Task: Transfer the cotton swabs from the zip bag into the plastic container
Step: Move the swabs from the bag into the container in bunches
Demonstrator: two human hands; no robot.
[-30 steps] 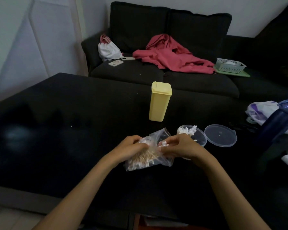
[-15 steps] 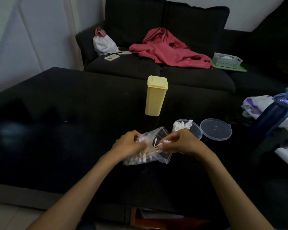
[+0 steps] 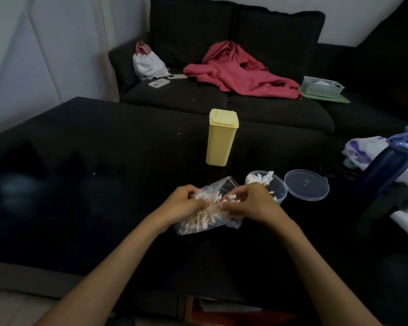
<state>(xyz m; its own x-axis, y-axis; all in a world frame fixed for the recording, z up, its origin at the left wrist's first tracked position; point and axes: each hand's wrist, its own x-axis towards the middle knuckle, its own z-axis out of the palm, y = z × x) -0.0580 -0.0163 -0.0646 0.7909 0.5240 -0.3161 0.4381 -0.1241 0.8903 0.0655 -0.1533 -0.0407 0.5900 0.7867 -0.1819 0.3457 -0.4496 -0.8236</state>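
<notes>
Head view shows me midway through the transfer: my left hand (image 3: 186, 203) is closed on the zip bag (image 3: 205, 208), pinning it against the dark surface (image 3: 104, 184), while my right hand (image 3: 247, 203) has its fingertips pinched together at the bag's open mouth, on a cluster of cotton swabs (image 3: 205, 217); how many it has hold of I cannot tell. Most of the swabs lie inside the bag, their wooden stems bunched between my hands. The plastic container (image 3: 277, 191) stands just beside my right hand, on its far side, with a small heap of swabs already in it, and its clear lid (image 3: 306, 184) lies off, next to it. So I judge this to be the step of drawing out another bunch. The next move calls for lifting that bunch clear of the bag's lip without snagging the film, carrying it the short way right, and letting go over the container's opening so none spills onto the surface.
</notes>
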